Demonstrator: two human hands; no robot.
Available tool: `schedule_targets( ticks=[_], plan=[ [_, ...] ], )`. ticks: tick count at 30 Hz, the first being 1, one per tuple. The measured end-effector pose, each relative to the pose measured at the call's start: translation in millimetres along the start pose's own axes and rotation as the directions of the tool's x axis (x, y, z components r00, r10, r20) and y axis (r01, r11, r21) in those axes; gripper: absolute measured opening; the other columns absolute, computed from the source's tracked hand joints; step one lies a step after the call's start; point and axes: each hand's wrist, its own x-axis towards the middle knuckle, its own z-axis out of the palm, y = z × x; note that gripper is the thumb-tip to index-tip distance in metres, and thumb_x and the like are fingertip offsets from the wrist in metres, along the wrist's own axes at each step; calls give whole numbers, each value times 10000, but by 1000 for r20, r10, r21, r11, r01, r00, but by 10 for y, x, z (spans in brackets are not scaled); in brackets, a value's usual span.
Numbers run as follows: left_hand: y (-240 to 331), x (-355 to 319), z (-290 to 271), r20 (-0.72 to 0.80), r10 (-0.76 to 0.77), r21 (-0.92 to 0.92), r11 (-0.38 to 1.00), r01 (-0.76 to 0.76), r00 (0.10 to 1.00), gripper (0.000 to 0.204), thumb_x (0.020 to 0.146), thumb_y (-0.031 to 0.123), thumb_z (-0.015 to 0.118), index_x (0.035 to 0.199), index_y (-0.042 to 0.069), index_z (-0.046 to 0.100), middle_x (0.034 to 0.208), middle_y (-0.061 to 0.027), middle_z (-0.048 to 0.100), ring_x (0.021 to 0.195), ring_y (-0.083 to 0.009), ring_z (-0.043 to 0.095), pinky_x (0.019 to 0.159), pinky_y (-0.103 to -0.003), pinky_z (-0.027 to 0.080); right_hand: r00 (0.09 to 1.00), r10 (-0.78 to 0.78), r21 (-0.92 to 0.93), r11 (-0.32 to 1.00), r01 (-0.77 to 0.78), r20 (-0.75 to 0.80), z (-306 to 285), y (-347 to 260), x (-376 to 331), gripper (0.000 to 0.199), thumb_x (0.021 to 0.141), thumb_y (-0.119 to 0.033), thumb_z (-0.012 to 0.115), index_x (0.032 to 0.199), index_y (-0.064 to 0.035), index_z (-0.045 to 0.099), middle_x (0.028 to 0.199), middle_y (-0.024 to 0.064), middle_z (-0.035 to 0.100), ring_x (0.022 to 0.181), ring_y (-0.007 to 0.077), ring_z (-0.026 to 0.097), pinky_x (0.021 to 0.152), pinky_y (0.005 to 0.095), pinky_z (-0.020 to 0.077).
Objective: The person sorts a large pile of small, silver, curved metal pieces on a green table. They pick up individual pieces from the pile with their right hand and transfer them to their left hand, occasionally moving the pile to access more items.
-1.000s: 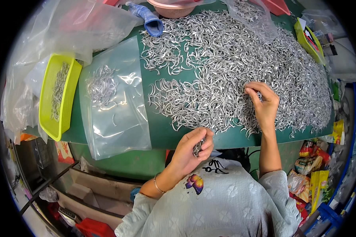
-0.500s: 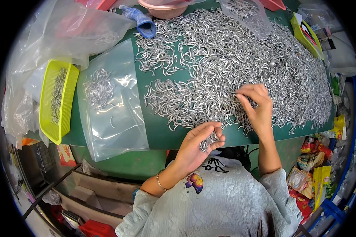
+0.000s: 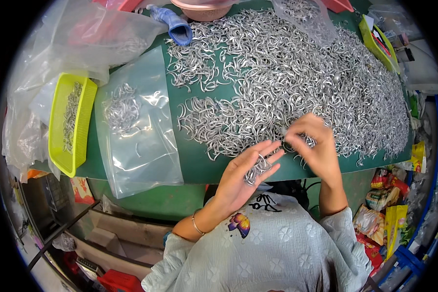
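A large heap of small, curved, silvery metal pieces (image 3: 277,73) spreads over the green tabletop. My left hand (image 3: 238,175), palm up at the table's near edge, cups a small bunch of curved metal pieces (image 3: 256,170); its fingers are partly unfolded around them. Just to its right, my right hand (image 3: 317,143) is over the heap's near edge, thumb and forefinger brought together in a pinch. Motion smears those fingertips, so whatever is between them cannot be made out.
Left of the heap lies a clear plastic bag (image 3: 151,160) with more pieces. Beyond it stands a yellow-green basket (image 3: 88,112) holding darker pieces. A blue sleeve-like tube (image 3: 180,34) and a pink basin (image 3: 204,12) are at the far side; another green basket (image 3: 374,46) is far right.
My left hand has unfolded its fingers, showing more of the pieces in it. My right hand has drawn nearer to me and closer to the left hand, its fingers pinching together.
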Motion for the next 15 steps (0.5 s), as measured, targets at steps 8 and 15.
schedule_targets(
  ticks=[8,15],
  plan=[
    [-38,19,-245,154,-26,14,1000,24,988,301,978,169,505,1242,28,535,1108,-108,585,1044,-211,575,930,-362,491,987,-88,-184,981,63,-134,254,149,267,147,745,-29,704,885,-33,659,899,88,618,860,270,567,792,358,413],
    [42,-46,-3,0,21,67,998,-21,1000,293,975,151,510,1236,22,547,1111,-113,589,1028,-191,588,920,-356,500,988,-81,-11,997,80,-130,191,81,181,135,719,-33,719,831,-29,645,870,64,626,873,257,573,801,345,413]
  ],
)
